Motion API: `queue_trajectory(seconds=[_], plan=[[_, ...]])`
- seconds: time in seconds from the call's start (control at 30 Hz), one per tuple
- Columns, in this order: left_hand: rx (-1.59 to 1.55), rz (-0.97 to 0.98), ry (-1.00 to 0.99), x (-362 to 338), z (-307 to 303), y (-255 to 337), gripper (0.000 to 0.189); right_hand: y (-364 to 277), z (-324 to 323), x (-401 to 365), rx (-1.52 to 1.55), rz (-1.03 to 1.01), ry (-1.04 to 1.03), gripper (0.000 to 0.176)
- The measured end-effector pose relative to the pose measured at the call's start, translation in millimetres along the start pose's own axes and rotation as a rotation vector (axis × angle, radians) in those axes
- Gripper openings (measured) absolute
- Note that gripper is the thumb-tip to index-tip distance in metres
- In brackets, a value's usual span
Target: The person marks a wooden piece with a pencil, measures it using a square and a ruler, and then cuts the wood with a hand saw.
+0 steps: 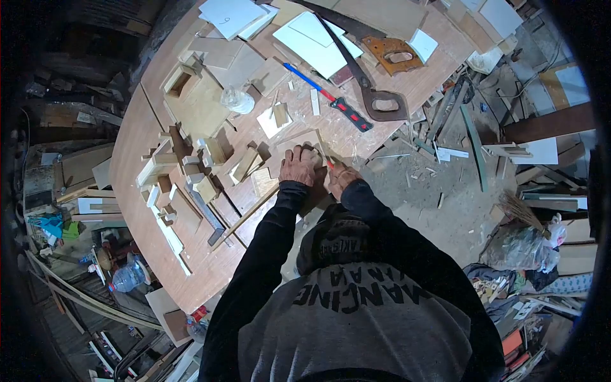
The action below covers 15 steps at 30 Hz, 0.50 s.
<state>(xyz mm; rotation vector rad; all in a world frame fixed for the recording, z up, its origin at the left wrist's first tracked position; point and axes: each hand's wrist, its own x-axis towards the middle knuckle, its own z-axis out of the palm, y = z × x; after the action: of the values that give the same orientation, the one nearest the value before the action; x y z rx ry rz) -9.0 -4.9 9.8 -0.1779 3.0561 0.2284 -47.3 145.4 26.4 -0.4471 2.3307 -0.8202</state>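
Near the table's edge, my left hand (298, 167) is closed over a small pale wooden piece, its fingers bent; the piece is mostly hidden. Close on its right, my right hand (344, 178) is wrapped around a thin tool with an orange-red part (330, 163). The tool's narrow end points away from me, and its exact kind is too small to tell. A flat board (299, 140) lies just beyond my hands. Left of my left hand are a light wood block (262, 182) and a long wooden strip (245, 216).
The wooden table (130, 156) carries a wood-handled saw (393, 54), a dark handsaw (384, 105), a blue-and-red tool (331, 99), a clear plastic jar (238, 100), white sheets (318, 44) and several wood blocks. A broom (519, 210) and offcuts litter the floor.
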Motion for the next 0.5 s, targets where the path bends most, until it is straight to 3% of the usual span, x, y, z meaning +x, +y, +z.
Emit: queue_trajectory(seconds=[0.07,0.13,0.2,0.27,0.3,0.33,0.4,0.5], plan=[[-0.072,-0.076,0.046,6.2,1.8,0.4,0.045,9.0,1.4,-8.8,-0.062,0.002,0.006,0.036],[-0.043,-0.036,0.046,8.5,14.8,-13.4,0.045,22.9,5.7,-14.5,-0.176,0.006,0.017,0.034],[0.090,0.156,0.209,12.5,54.8,-38.6,0.044,49.6,29.0,-1.9,-0.232,0.004,0.029,0.033],[-0.018,0.084,0.182,12.0,37.3,-30.6,0.041,97.6,82.3,27.8,-0.068,0.140,0.458,0.030],[-0.124,0.016,0.150,9.8,28.1,-27.7,0.039,76.0,33.4,10.7,0.185,-0.139,0.424,0.025],[-0.122,0.011,0.154,8.5,18.1,-24.8,0.039,73.1,27.9,14.2,0.185,-0.145,0.421,0.025],[-0.274,-0.031,0.102,5.7,6.4,-23.3,0.037,65.5,17.5,20.2,0.650,-0.072,0.234,0.025],[-0.277,0.037,0.068,0.6,2.1,-24.8,0.040,53.6,18.5,30.6,0.683,-0.183,0.215,0.021]])
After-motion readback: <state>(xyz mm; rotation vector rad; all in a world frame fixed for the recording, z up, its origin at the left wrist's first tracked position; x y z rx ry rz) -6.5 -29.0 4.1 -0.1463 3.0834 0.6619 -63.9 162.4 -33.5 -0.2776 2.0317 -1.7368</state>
